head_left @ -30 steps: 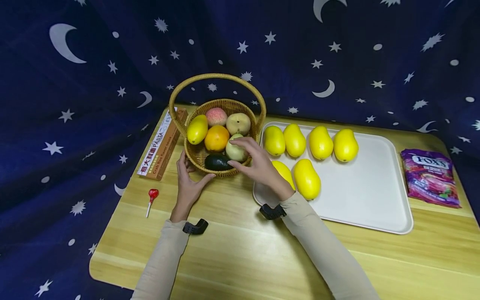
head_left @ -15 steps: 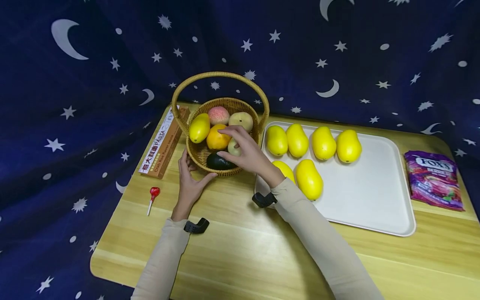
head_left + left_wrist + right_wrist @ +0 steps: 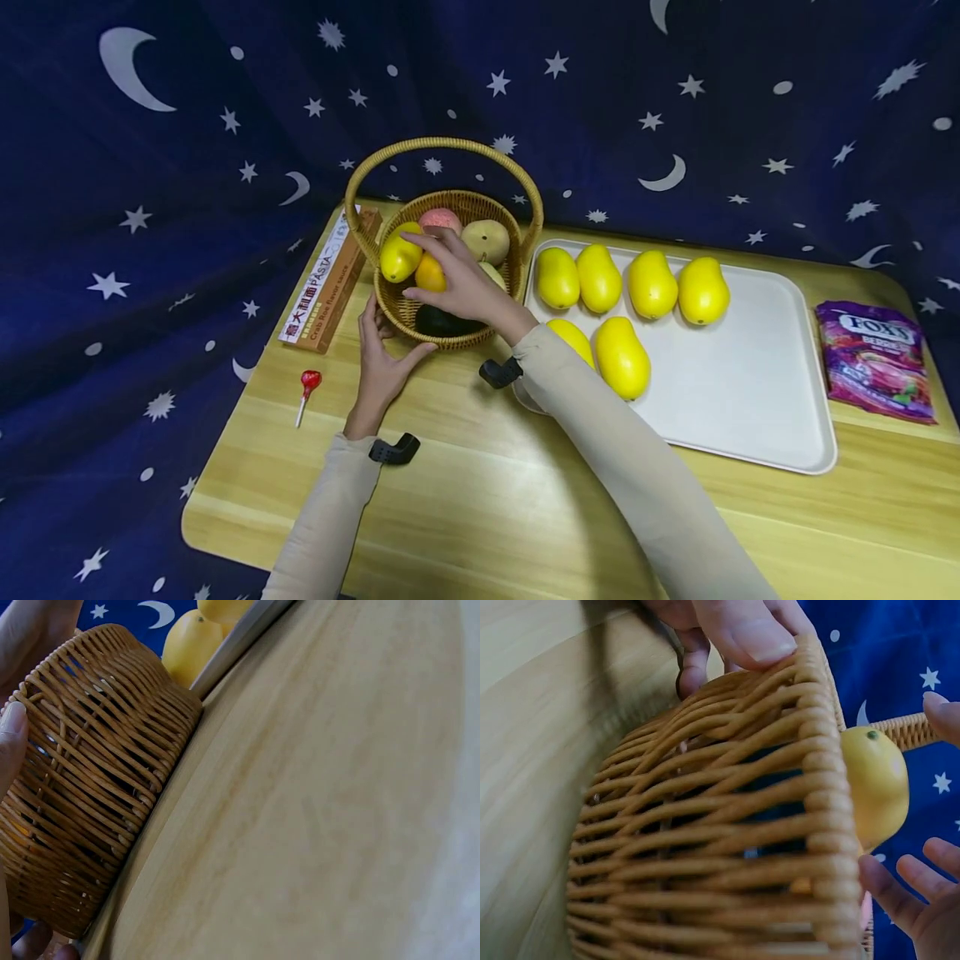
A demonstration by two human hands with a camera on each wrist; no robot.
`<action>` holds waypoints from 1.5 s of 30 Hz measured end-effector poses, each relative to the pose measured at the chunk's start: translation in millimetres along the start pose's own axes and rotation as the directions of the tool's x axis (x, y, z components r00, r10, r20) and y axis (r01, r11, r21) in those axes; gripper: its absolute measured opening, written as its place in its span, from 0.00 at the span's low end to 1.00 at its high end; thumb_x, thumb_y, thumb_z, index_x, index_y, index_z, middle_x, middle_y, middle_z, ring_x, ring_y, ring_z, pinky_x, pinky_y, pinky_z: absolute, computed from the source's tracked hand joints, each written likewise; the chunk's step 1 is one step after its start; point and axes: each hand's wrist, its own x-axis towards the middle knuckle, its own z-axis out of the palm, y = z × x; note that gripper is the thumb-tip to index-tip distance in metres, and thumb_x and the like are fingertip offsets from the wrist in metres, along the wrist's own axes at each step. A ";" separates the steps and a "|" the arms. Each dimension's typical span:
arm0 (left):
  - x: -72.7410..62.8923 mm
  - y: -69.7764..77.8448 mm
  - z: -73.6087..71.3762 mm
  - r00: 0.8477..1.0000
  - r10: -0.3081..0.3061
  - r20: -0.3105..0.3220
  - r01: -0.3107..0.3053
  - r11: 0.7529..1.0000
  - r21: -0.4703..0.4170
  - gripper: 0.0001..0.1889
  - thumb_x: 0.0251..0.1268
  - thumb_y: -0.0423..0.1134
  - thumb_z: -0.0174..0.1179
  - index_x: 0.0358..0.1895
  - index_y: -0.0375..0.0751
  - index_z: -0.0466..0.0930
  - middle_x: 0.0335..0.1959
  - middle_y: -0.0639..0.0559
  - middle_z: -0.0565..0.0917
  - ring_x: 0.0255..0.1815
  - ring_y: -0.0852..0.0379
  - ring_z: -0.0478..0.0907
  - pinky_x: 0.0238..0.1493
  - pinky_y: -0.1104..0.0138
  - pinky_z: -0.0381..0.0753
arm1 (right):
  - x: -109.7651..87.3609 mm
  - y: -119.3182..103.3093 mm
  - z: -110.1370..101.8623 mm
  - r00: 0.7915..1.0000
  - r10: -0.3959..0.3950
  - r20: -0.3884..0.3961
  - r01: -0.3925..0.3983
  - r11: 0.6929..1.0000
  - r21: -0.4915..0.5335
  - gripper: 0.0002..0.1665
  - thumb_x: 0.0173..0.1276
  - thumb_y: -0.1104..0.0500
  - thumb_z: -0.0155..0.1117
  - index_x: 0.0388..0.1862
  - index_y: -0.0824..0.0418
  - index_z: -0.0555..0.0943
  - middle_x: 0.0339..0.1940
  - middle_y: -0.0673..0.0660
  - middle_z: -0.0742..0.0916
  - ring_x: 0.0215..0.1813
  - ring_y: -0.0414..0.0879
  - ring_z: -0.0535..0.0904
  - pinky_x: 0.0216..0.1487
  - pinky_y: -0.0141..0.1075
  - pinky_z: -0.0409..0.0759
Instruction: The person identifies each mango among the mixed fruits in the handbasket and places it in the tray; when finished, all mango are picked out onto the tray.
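A wicker basket [image 3: 401,329] with a tall arched handle holds several fruits. My left hand [image 3: 381,367] grips its near left side; in the left wrist view the thumb [image 3: 11,739] presses at the rim. Over the basket reaches my right hand [image 3: 461,279], thumb and fingers spread, fingertips right at a yellow mango [image 3: 401,254]. The right wrist view shows that mango [image 3: 877,787] above the rim, between the parted thumb and fingers. Beneath the right hand, an orange [image 3: 430,273], a dark avocado [image 3: 442,321] and a pale green pear [image 3: 492,275] are partly hidden.
A pinkish peach [image 3: 441,220] and a beige round fruit [image 3: 486,240] lie at the basket's back. Several mangoes rest on a white tray [image 3: 738,375] to the right, beside a purple candy bag [image 3: 876,360]. A pasta box [image 3: 330,283] and red lollipop [image 3: 309,383] lie left.
My right hand has moved left across the basket, from the pear past the orange to the yellow mango. The left hand has stayed at the basket's side.
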 end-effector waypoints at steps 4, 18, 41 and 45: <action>0.4 -1.6 0.7 1.000 0.021 -0.003 -0.021 1.000 -0.008 0.61 0.43 0.30 0.78 0.79 0.41 0.43 0.67 0.31 0.60 0.61 0.35 0.67 0.51 0.45 0.68 | 9.9 2.9 5.6 1.000 0.026 0.017 -0.026 1.000 0.016 0.42 0.63 0.48 0.71 0.74 0.53 0.66 0.72 0.66 0.67 0.71 0.56 0.66 0.68 0.49 0.69; 1.0 -3.5 -1.1 1.000 0.016 0.007 -0.016 1.000 0.008 0.59 0.48 0.44 0.77 0.79 0.54 0.42 0.68 0.41 0.61 0.61 0.45 0.67 0.53 0.54 0.69 | 25.1 10.9 17.9 0.989 0.081 0.125 -0.097 0.987 0.130 0.38 0.66 0.54 0.69 0.74 0.50 0.67 0.82 0.57 0.41 0.80 0.61 0.47 0.62 0.44 0.77; 1.8 34.0 -2.3 1.000 0.006 0.028 -0.005 1.000 -0.015 0.57 0.48 0.33 0.76 0.76 0.30 0.44 0.65 0.27 0.59 0.60 0.31 0.66 0.52 0.40 0.67 | 34.0 10.8 29.0 0.985 0.173 0.018 -0.174 0.985 0.019 0.28 0.63 0.56 0.72 0.61 0.51 0.75 0.70 0.66 0.62 0.61 0.56 0.75 0.54 0.45 0.78; 1.7 34.8 -3.9 1.000 0.004 0.019 -0.004 1.000 -0.009 0.57 0.48 0.32 0.76 0.77 0.31 0.43 0.65 0.27 0.59 0.60 0.32 0.66 0.53 0.41 0.68 | 29.2 10.7 29.1 0.990 0.142 0.000 -0.142 0.989 0.040 0.28 0.62 0.57 0.71 0.61 0.52 0.75 0.69 0.64 0.63 0.58 0.54 0.76 0.53 0.40 0.79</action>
